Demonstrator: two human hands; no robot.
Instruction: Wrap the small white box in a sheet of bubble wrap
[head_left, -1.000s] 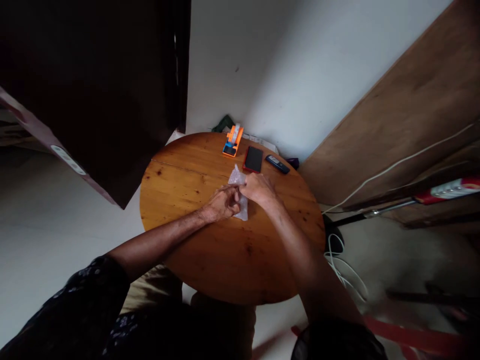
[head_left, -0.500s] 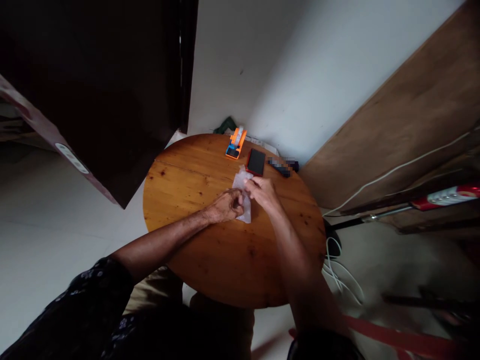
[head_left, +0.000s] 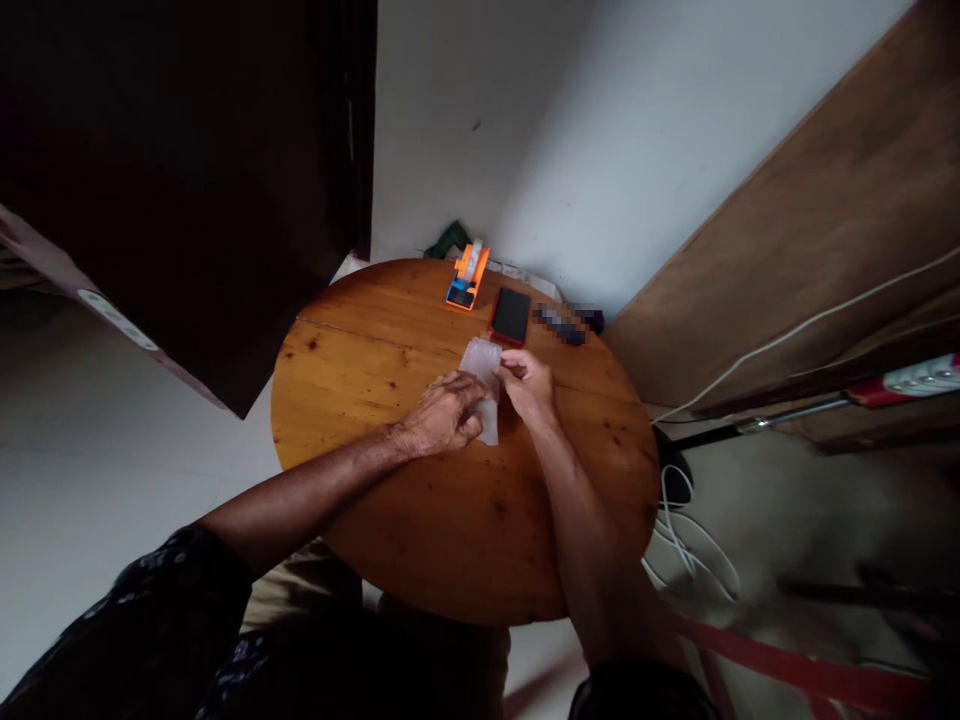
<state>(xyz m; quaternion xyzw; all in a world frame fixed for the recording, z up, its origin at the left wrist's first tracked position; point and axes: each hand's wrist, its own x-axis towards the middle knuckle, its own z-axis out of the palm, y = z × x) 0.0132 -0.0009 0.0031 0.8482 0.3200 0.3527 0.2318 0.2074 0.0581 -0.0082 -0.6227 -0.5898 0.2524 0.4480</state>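
Note:
A small piece of translucent whitish bubble wrap (head_left: 481,355) lies on the round wooden table (head_left: 360,370), partly covered by my hands. Across its left side rests my left hand (head_left: 448,412), fingers stretched over the wrap and thumb apart from them. My right hand (head_left: 529,385) pinches the right edge between thumb and fingers. Just beyond the wrap lies a flat dark rectangular object with a red edge (head_left: 510,316). An orange and blue tape dispenser (head_left: 468,275) carrying a roll of clear tape stands behind it, to the left.
A blurred-out dark object (head_left: 561,324) lies near the table's back right edge. The wall (head_left: 480,130) rises behind the table, with a dark cabinet-like panel (head_left: 225,200) at left. White cables (head_left: 694,550) hang and coil at right, near a red bar (head_left: 802,660).
My left hand's curled fingers have stretched out over the bubble wrap. My right hand has shifted slightly right along its edge. The whole view has moved a little.

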